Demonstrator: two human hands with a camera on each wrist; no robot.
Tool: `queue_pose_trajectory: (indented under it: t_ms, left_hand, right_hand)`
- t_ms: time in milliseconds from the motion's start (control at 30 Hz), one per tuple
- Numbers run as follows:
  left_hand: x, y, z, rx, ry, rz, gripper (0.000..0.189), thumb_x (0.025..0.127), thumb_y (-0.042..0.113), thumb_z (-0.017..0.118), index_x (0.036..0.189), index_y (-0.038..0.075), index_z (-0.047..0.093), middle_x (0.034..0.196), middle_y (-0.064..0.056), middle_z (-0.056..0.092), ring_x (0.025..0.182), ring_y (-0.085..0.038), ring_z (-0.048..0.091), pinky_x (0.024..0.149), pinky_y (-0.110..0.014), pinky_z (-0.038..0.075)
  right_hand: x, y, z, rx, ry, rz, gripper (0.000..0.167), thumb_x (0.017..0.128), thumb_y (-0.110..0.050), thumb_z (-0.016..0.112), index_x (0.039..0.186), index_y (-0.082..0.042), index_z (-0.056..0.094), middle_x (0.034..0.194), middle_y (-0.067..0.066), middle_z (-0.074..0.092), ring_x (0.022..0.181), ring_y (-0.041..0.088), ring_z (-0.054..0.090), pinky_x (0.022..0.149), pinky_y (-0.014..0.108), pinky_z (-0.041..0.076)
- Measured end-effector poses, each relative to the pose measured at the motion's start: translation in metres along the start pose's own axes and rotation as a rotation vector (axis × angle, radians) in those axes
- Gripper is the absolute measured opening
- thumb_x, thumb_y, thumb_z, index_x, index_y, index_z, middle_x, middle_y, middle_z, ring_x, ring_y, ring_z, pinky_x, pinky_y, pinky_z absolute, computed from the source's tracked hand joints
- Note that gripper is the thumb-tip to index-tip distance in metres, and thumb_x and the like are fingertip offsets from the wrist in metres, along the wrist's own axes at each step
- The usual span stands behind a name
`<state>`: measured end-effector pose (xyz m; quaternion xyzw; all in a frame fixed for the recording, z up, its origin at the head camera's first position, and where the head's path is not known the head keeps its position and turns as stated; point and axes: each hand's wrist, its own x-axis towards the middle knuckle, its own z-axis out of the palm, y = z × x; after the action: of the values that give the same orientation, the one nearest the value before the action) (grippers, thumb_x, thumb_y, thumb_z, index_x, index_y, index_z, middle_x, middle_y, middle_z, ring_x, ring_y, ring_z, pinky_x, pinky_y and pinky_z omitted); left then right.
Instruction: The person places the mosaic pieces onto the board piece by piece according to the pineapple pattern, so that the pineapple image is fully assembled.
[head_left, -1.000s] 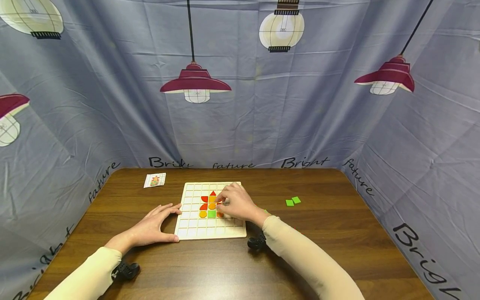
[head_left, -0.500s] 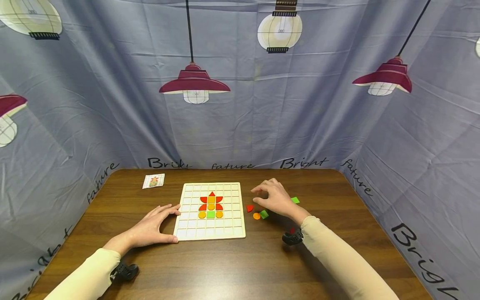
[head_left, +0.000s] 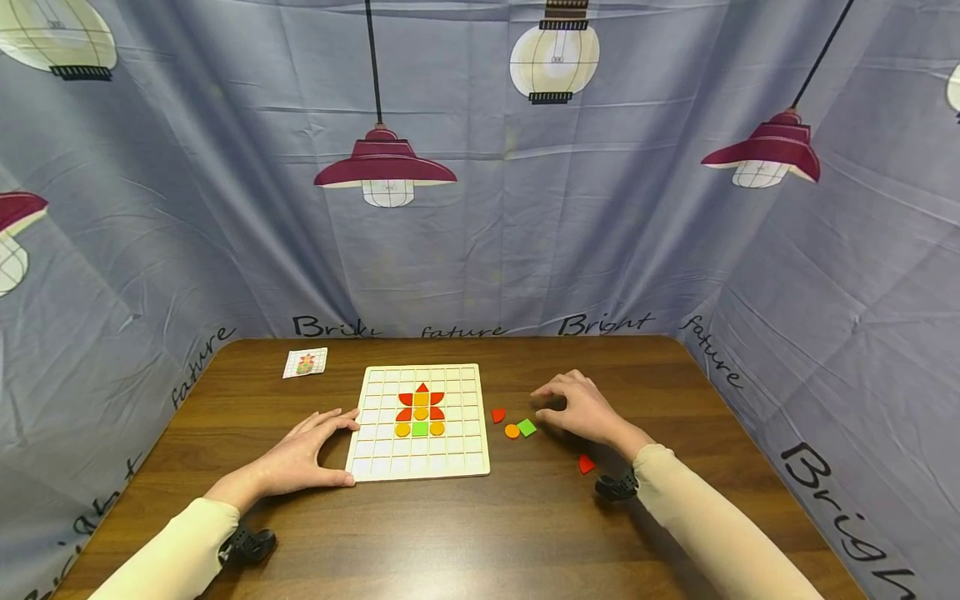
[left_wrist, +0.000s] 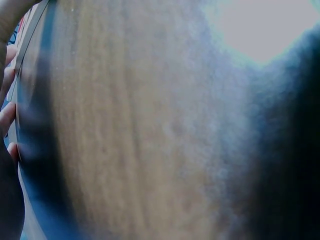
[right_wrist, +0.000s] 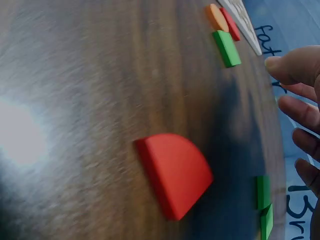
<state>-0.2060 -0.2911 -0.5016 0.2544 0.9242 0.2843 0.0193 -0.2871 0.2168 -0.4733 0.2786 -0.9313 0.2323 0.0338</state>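
Observation:
A cream gridded board (head_left: 465, 458) lies on the table, with a pattern of red, orange and green pieces near its middle. The pattern has a red triangle (head_left: 423, 387) on top and a green square (head_left: 420, 428) between two orange discs below. My left hand (head_left: 296, 462) rests at the board's left side, thumb and fingertips spread along its edge. My right hand (head_left: 585, 412) hovers right of the board, fingers loosely bent and nothing between them. Two green squares (right_wrist: 263, 192) beneath it are hidden in the head view but appear in the right wrist view.
Between board and right hand lie a red quarter-circle (head_left: 498, 415), an orange disc (head_left: 512, 431) and a loose green square (head_left: 527, 427). Another red quarter-circle (head_left: 586, 464) is close to the right wrist. A small pattern card (head_left: 305, 362) lies at back left. Printed curtains surround the table.
My right hand has left the pattern on the board and moved right, uncovering the pieces there, then farther right and lower over the table. The left hand keeps its place.

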Motion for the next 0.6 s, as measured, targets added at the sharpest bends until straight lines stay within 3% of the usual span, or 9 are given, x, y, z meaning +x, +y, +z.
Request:
queue_pose_trajectory:
  t_ms: [300,600]
  left_hand:
    - [-0.0001,-0.0010,0.0008,-0.002,0.002,-0.002,0.078,0.076,0.061,0.083,0.137,0.018,0.058,0.160,-0.004,0.042,0.147,-0.038,0.032,0.118,-0.067,0.016]
    - [0.0006,-0.0025,0.0013,0.001,-0.002,-0.012,0.079,0.076,0.064,0.082,0.138,0.020,0.058,0.161,-0.002,0.041,0.148,-0.039,0.031,0.117,-0.068,0.017]
  right_hand:
    - [-0.0075,0.0004,0.0064,-0.055,-0.021,-0.048,0.031,0.084,-0.035,0.083,0.114,-0.027,0.078,0.106,-0.015,0.068,0.104,0.016,0.053,0.091,0.042,0.042]
    - [-0.0100,-0.0053,0.0099,-0.036,-0.057,-0.017,0.029,0.085,-0.035,0.083,0.113,-0.030,0.078,0.104,-0.017,0.066,0.101,0.012,0.049,0.088,0.038,0.040]
